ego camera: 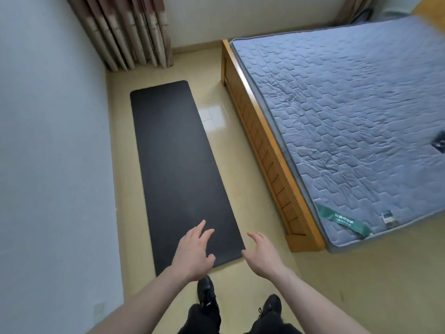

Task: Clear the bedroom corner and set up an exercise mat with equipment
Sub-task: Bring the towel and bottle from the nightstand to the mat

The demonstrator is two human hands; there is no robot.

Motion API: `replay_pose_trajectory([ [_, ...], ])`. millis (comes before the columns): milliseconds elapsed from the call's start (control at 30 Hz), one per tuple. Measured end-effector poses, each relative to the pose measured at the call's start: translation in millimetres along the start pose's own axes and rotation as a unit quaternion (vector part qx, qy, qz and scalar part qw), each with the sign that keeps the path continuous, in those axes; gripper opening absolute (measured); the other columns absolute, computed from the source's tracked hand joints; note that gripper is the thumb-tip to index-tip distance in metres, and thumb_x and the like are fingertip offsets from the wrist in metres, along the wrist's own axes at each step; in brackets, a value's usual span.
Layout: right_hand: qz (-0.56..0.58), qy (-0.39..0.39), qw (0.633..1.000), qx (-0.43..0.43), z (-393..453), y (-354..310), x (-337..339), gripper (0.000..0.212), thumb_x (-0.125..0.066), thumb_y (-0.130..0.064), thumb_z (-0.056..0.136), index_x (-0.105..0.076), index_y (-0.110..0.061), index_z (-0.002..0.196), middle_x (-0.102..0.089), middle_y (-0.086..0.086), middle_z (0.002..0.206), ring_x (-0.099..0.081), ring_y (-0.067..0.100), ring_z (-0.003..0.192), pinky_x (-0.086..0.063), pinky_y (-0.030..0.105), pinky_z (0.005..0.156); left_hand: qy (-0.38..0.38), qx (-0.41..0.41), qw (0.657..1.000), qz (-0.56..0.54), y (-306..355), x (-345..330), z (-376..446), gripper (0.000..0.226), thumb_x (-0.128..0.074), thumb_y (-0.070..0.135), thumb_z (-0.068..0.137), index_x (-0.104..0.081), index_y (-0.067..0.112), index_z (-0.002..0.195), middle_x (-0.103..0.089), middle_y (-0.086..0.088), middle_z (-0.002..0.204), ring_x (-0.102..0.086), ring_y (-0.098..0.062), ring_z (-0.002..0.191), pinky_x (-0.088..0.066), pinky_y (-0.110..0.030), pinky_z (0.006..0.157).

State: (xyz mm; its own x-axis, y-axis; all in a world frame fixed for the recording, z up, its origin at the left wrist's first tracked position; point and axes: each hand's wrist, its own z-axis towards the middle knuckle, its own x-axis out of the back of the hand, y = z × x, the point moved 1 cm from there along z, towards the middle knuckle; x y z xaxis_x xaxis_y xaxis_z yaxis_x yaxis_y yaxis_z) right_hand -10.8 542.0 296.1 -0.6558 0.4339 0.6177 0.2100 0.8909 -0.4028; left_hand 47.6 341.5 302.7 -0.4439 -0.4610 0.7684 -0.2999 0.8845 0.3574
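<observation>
The black exercise mat [178,169] lies unrolled flat on the floor [240,145], between the wall [53,141] and the bed [349,112]. My left hand [193,253] and right hand [263,253] hang over its near end, fingers relaxed, holding nothing.

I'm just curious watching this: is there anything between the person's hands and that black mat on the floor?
Nothing visible. The left hand and right hand hang open above the near end of the mat, which lies flat on the floor between the wall and the bed.
</observation>
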Motion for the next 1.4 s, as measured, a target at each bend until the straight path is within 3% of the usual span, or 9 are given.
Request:
replay_pose_trajectory([
  [167, 0.065, 0.072, 0.995, -0.005, -41, 54, 69, 0.065, -0.066, -0.035, 0.097, -0.037, -0.032, 0.155, -0.025, -0.007, 0.166, -0.028, 0.017, 0.152, -0.03, 0.035, 0.121, 0.014, -0.105, 0.993, 0.057, 97, 17, 11, 0.07, -0.051, 0.038, 0.093, -0.024, 0.033, 0.157, -0.002, 0.005, 0.169, -0.009, -0.019, 0.154, -0.012, -0.035, 0.125],
  [367, 0.132, 0.166, 0.977, -0.006, -98, 182, 174, 0.065, -0.065, -0.038, 0.095, -0.038, -0.032, 0.154, -0.027, -0.009, 0.165, -0.027, 0.013, 0.152, -0.025, 0.031, 0.122, 0.032, -0.226, 0.971, 0.071, 289, 6, 23, 0.072, -0.058, 0.035, 0.087, -0.029, 0.036, 0.153, -0.004, 0.006, 0.169, -0.013, -0.021, 0.153, -0.022, -0.039, 0.123],
  [533, 0.169, 0.218, 0.961, -0.01, -147, 292, 251, 0.064, -0.067, -0.029, 0.094, -0.042, -0.023, 0.153, -0.031, -0.002, 0.164, -0.026, 0.01, 0.152, -0.015, 0.017, 0.119, 0.057, -0.312, 0.943, 0.097, 442, -16, 10, 0.073, -0.061, 0.041, 0.088, -0.03, 0.04, 0.153, -0.006, 0.008, 0.168, -0.013, -0.023, 0.153, -0.018, -0.042, 0.124],
  [700, 0.208, 0.282, 0.936, -0.03, -198, 387, 320, 0.063, -0.069, -0.025, 0.094, -0.045, -0.02, 0.151, -0.035, -0.001, 0.161, -0.031, 0.011, 0.149, -0.014, 0.01, 0.111, 0.046, -0.389, 0.914, 0.108, 576, -35, -7, 0.069, -0.059, 0.045, 0.092, -0.026, 0.043, 0.152, -0.001, 0.011, 0.168, -0.01, -0.024, 0.154, -0.017, -0.046, 0.124],
  [900, 0.229, 0.353, 0.906, -0.043, -229, 473, 397, 0.062, -0.067, -0.031, 0.095, -0.043, -0.028, 0.152, -0.03, -0.004, 0.164, -0.029, 0.011, 0.15, -0.021, 0.021, 0.118, 0.044, -0.463, 0.875, 0.137, 704, -45, -8, 0.067, -0.056, 0.046, 0.094, -0.024, 0.044, 0.153, 0.0, 0.013, 0.168, -0.007, -0.019, 0.154, -0.013, -0.042, 0.123],
  [1400, 0.209, 0.465, 0.855, -0.095, -223, 645, 626, 0.062, -0.065, -0.035, 0.097, -0.039, -0.031, 0.153, -0.028, -0.01, 0.163, -0.027, 0.008, 0.15, -0.019, 0.02, 0.117, 0.024, -0.577, 0.809, 0.109, 1011, -58, 96, 0.066, -0.062, 0.045, 0.092, -0.029, 0.044, 0.15, -0.005, 0.019, 0.166, -0.016, -0.014, 0.151, -0.022, -0.039, 0.121],
])
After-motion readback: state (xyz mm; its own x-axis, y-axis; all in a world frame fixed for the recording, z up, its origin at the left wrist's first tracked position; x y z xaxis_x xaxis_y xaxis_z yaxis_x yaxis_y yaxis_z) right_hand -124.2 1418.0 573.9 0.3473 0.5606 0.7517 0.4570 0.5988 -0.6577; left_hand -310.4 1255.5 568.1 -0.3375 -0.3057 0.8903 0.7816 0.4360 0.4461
